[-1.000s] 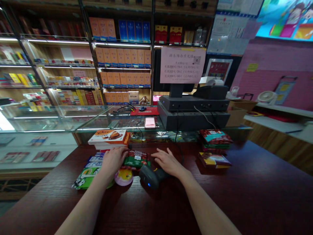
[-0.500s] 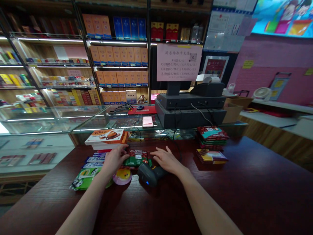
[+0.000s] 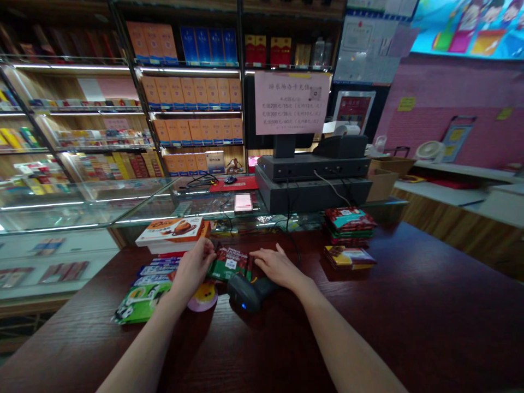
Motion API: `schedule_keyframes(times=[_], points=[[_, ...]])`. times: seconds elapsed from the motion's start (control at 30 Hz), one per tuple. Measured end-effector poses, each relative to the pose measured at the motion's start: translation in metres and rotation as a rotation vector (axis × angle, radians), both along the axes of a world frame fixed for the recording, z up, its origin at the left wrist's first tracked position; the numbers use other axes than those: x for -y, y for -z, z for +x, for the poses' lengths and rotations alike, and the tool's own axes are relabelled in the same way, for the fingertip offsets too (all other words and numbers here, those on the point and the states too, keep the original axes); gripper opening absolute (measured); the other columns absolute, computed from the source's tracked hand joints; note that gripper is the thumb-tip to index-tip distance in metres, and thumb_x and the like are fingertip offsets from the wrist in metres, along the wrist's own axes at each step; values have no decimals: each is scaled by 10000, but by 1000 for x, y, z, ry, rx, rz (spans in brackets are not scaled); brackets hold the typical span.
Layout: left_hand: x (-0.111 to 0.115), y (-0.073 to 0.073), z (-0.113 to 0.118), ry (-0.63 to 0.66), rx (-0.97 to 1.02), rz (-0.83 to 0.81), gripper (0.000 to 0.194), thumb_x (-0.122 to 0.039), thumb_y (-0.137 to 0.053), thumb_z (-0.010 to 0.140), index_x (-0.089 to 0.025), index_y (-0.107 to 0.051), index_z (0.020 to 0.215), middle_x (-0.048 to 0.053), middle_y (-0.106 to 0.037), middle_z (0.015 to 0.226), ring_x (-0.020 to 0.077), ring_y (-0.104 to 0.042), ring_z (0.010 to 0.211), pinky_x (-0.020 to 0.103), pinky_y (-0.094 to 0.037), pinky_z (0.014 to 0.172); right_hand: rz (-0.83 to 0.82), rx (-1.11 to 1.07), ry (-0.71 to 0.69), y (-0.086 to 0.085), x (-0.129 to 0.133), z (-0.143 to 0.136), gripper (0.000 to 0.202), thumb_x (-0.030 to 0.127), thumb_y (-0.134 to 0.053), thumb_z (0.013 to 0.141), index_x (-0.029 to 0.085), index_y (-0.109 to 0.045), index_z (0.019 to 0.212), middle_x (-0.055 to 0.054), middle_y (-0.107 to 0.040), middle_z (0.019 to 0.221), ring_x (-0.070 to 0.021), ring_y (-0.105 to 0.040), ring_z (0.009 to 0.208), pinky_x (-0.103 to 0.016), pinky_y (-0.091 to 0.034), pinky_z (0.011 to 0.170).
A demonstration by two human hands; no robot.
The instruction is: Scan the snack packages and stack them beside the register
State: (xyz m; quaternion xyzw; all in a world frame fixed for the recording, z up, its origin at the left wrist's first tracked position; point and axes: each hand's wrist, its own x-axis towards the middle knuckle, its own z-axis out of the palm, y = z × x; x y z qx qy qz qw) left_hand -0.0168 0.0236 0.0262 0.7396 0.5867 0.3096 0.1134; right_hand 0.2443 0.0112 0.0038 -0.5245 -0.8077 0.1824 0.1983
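Note:
A red and green chocolate packet (image 3: 230, 262), with "almond" printed on it, lies between my hands with its front tilted toward me. My left hand (image 3: 196, 261) pinches its left edge. Close to its right edge, my right hand (image 3: 278, 265) has its fingers stretched out; whether the fingertips touch the packet I cannot tell. In front of the packet lies a dark handheld barcode scanner (image 3: 245, 292), its blue light on, with its handle near the right hand. Partly behind my left wrist is a round pink and yellow package (image 3: 202, 297).
Left of my arm are a green panda packet (image 3: 141, 302), blue packets (image 3: 153, 275) and a white and orange box (image 3: 174, 229). On the right lie stacked red packets (image 3: 350, 224) and yellow packs (image 3: 350, 256). A monitor and register base (image 3: 313, 191) stand behind on the glass counter.
My left hand has closed on the chocolate packet's left edge, and the packet is tilted up more toward me. My right hand stays nearly in place. The whole view has shifted slightly.

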Motion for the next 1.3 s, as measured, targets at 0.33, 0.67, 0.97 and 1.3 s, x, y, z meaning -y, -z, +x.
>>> schedule_keyframes(times=[0.33,0.67,0.97,1.3], points=[[-8,10,7,-49,304,82,221,-422,-533,786,-245,-410,734,5,-685,799,202,-679,776,301,-472,710,-73,-228,-33,-4,-1,1,357,251,-492,943,308,-578,1285,5,-765,1083,-223,-672,1105,-650,-108,1175],[-9,10,7,-50,365,77,242,-461,-573,754,-235,-492,729,17,-705,804,218,-705,797,306,-493,714,-30,-288,-74,0,-6,4,302,180,-557,871,271,-740,1093,-37,-705,1253,-270,-611,1222,-614,-183,1190],[-7,3,9,-80,411,142,247,-436,-589,784,-228,-697,861,19,-747,872,202,-697,804,332,-519,811,48,-622,-109,12,-16,4,601,75,-520,799,269,-592,1363,-63,-446,1539,-201,-637,1186,-391,-487,1064],[-10,7,10,-12,502,140,333,-471,-592,799,-226,-757,954,51,-766,1009,232,-692,936,387,-513,922,230,-458,-108,-3,-6,8,814,84,-644,747,294,-419,1500,-68,-374,1588,-247,-348,1465,-482,-269,1216]])
